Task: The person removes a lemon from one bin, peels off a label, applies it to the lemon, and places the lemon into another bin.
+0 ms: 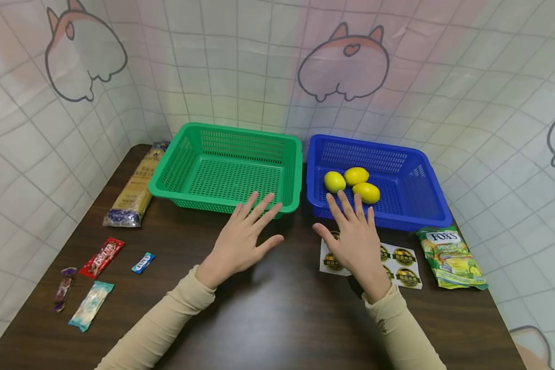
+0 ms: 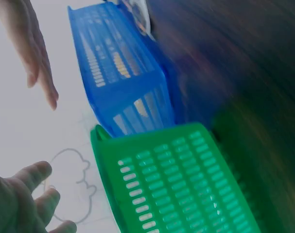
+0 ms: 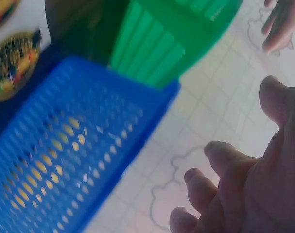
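So both hands hover flat, fingers spread, holding nothing. Left hand (image 1: pixel 244 240) sits by the green basket (image 1: pixel 226 167) (empty), right hand (image 1: pixel 357 240) by the blue basket (image 1: pixel 379 180) with lemons (image 1: pixel 351 184).

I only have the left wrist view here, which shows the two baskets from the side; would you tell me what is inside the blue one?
Observer: Three yellow lemons lie in the blue basket, toward its left half.
Operator: Thank you. And the green one?
Observer: The green basket holds nothing that I can see.
Operator: Where are the hands?
Observer: Both are open, fingers spread, above the table: the left hand in front of the green basket, the right hand over a sticker sheet before the blue one.
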The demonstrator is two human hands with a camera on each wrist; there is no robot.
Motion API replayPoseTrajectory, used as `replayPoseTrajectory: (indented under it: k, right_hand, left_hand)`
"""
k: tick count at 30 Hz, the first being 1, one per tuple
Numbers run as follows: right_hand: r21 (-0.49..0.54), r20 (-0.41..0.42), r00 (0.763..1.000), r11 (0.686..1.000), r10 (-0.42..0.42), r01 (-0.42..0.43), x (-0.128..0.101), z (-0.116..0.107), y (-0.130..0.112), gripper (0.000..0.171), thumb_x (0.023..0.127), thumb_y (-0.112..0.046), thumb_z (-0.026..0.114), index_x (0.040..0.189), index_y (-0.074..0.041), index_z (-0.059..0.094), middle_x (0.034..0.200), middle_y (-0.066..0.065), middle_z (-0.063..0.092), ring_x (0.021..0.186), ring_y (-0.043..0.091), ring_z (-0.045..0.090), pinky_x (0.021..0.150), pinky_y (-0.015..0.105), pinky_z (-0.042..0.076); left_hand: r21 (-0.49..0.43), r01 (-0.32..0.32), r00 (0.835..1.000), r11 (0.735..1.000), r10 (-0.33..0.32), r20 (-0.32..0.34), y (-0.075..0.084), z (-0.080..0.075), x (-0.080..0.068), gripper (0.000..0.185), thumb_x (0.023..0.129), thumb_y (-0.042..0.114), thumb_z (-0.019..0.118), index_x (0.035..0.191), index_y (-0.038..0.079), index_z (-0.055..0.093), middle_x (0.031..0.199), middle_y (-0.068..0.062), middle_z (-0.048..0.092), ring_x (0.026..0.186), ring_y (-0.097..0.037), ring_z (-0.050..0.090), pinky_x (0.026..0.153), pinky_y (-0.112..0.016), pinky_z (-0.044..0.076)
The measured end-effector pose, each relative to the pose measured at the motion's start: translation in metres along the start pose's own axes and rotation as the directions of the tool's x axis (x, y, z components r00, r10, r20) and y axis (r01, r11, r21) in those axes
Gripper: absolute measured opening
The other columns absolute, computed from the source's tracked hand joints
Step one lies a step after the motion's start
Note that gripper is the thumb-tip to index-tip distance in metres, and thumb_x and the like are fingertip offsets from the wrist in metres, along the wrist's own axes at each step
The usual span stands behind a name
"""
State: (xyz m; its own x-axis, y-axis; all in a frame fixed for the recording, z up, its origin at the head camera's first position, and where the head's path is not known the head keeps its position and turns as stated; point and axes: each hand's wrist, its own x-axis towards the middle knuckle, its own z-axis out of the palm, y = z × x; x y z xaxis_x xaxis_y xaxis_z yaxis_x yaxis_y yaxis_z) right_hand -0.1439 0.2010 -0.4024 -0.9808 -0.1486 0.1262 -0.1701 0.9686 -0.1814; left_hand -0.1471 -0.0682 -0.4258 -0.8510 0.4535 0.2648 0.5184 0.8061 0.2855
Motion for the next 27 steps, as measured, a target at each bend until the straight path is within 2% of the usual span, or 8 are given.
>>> replayPoseTrajectory:
  k: [4, 9, 12, 14, 18, 21, 25, 27]
  right_hand:
    - [-0.024, -0.032, 0.999, 1.000, 0.007, -0.008, 0.010, -0.015, 0.010, 0.078, 0.095, -0.073, 0.036, 0.159, -0.032, 0.018, 0.169, 0.005, 0.017, 0.157, 0.039, 0.008, 0.126, 0.065, 0.008]
    - [-0.055, -0.055, 0.998, 0.998, 0.023, -0.026, 0.024, -0.041, 0.018, 0.079, 0.095, -0.070, 0.041, 0.157, -0.023, 0.030, 0.165, 0.013, 0.026, 0.154, 0.042, 0.017, 0.124, 0.064, 0.017]
    - [-0.063, -0.104, 0.995, 0.998, 0.016, -0.022, 0.032, -0.055, 0.020, 0.074, 0.095, -0.065, 0.049, 0.152, -0.018, 0.040, 0.160, 0.017, 0.035, 0.150, 0.044, 0.029, 0.120, 0.063, 0.029]
    - [-0.069, -0.143, 0.990, 0.997, 0.009, -0.019, 0.039, -0.063, 0.020, 0.070, 0.095, -0.060, 0.054, 0.148, -0.015, 0.047, 0.155, 0.019, 0.043, 0.143, 0.044, 0.040, 0.111, 0.063, 0.041]
    - [-0.076, -0.198, 0.980, 0.996, 0.027, -0.043, 0.053, -0.076, 0.023, 0.063, 0.094, -0.055, 0.060, 0.141, -0.013, 0.055, 0.145, 0.020, 0.055, 0.125, 0.045, 0.057, 0.079, 0.059, 0.056]
    - [-0.074, -0.200, 0.978, 0.995, 0.056, -0.072, 0.069, -0.083, 0.028, 0.061, 0.093, -0.055, 0.060, 0.138, -0.014, 0.059, 0.139, 0.018, 0.061, 0.101, 0.045, 0.066, 0.055, 0.051, 0.053]
    - [-0.047, -0.121, 0.988, 0.994, 0.092, -0.098, 0.098, -0.088, 0.038, 0.061, 0.094, -0.059, 0.056, 0.137, -0.016, 0.059, 0.127, 0.021, 0.067, 0.072, 0.038, 0.062, 0.045, 0.040, 0.043]
    - [-0.020, -0.066, 0.992, 0.994, 0.105, -0.106, 0.114, -0.086, 0.043, 0.061, 0.096, -0.059, 0.054, 0.139, -0.016, 0.057, 0.120, 0.023, 0.068, 0.071, 0.037, 0.060, 0.048, 0.041, 0.045]
  left_hand:
    - [-0.124, -0.042, 0.999, 0.991, 0.041, -0.011, 0.004, -0.001, 0.001, 0.065, 0.100, 0.064, 0.038, 0.157, 0.033, 0.027, 0.168, 0.010, 0.017, 0.158, -0.023, 0.013, 0.127, -0.050, 0.025]
    - [-0.267, -0.093, 0.995, 0.959, 0.084, -0.044, 0.009, 0.000, 0.002, 0.061, 0.100, 0.057, 0.047, 0.154, 0.030, 0.036, 0.166, 0.008, 0.024, 0.156, -0.020, 0.023, 0.123, -0.045, 0.034]
    - [-0.338, -0.116, 0.993, 0.934, 0.098, -0.070, 0.012, 0.001, 0.005, 0.058, 0.100, 0.054, 0.050, 0.152, 0.029, 0.039, 0.164, 0.007, 0.030, 0.153, -0.019, 0.031, 0.120, -0.047, 0.038]
    - [-0.381, -0.122, 0.992, 0.916, 0.099, -0.079, 0.014, 0.002, 0.006, 0.057, 0.100, 0.051, 0.051, 0.151, 0.029, 0.040, 0.161, 0.004, 0.036, 0.150, -0.019, 0.035, 0.119, -0.048, 0.039]
    - [-0.481, -0.110, 0.994, 0.870, 0.095, -0.056, 0.018, 0.004, 0.011, 0.052, 0.101, 0.044, 0.054, 0.148, 0.026, 0.045, 0.152, 0.001, 0.049, 0.144, -0.019, 0.045, 0.117, -0.046, 0.042]
    - [-0.553, -0.092, 0.995, 0.828, 0.100, -0.014, 0.020, 0.010, 0.018, 0.045, 0.101, 0.040, 0.055, 0.142, 0.023, 0.052, 0.142, 0.001, 0.058, 0.131, -0.018, 0.056, 0.108, -0.041, 0.050]
    - [-0.643, -0.037, 0.992, 0.765, 0.105, 0.068, 0.023, 0.023, 0.028, 0.035, 0.102, 0.039, 0.053, 0.132, 0.021, 0.060, 0.129, 0.001, 0.066, 0.114, -0.014, 0.064, 0.095, -0.033, 0.055]
    - [-0.694, 0.018, 0.989, 0.720, 0.089, 0.118, 0.024, 0.029, 0.034, 0.033, 0.103, 0.039, 0.052, 0.128, 0.020, 0.063, 0.127, -0.001, 0.068, 0.112, -0.015, 0.066, 0.093, -0.032, 0.056]
